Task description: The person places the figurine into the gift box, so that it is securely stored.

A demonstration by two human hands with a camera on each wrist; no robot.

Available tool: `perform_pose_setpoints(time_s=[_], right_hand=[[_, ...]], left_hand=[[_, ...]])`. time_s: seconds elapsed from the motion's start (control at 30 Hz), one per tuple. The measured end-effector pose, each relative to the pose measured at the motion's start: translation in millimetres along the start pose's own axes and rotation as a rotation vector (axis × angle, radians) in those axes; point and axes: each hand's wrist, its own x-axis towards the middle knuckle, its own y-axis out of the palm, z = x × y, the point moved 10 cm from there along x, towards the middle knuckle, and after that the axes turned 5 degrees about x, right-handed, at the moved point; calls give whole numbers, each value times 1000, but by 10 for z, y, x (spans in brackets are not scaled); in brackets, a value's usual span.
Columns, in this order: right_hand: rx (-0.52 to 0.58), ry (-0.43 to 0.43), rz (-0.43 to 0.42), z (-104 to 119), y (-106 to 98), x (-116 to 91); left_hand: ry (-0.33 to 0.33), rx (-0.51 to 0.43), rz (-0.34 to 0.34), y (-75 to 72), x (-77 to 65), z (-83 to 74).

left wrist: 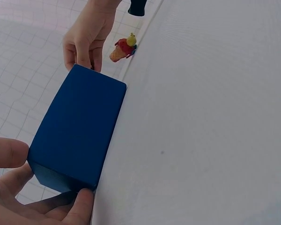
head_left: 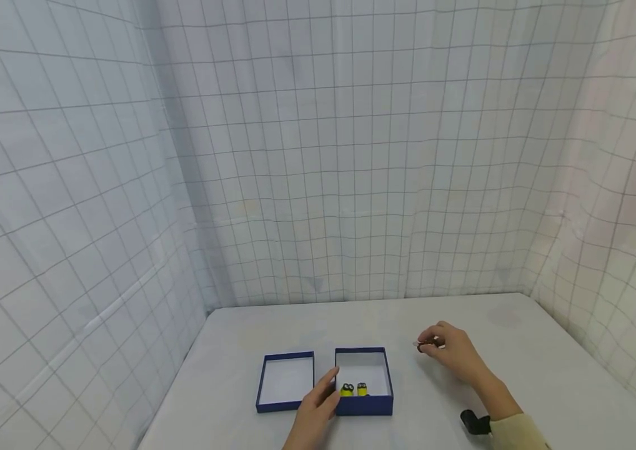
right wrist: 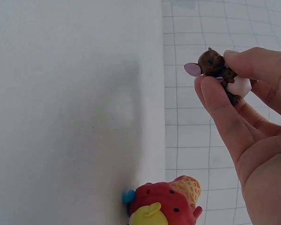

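My right hand [head_left: 455,356] pinches a small brown animal figurine [right wrist: 213,65] between thumb and fingers, held to the right of a blue box. The figurine has a pink ear and a white lower part. My left hand [head_left: 318,406] holds the left side of the open blue box [head_left: 364,405], with a finger at its rim and the thumb low by the front corner. Inside the box are small yellow figures [head_left: 362,389] with goggle-like eyes, partly hidden by the front wall. A red figurine [left wrist: 125,47] with a waffle cone and a yellow top sits near my right hand.
A shallow blue lid [head_left: 286,406] with a white inside lies left of the box on the white table [head_left: 442,431]. Grid-patterned white cloth [head_left: 318,156] hangs behind and along both sides. A black device [head_left: 474,423] sits at my right wrist.
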Motion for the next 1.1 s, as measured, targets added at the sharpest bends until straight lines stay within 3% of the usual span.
perform_pose_setpoints(time_s=[0.37,0.57,0.83,1.1], right_hand=[[128,126,53,-12,105,36],[231,131,92,90,150,14],[305,147,113,69,245,22],[411,201,160,124,360,0]], left_hand=[[43,-39,32,17,-35,-43],[43,-32,26,20,-51,-37],[36,-22,22,17,-41,-15],[21,-28,32,17,-47,-37]])
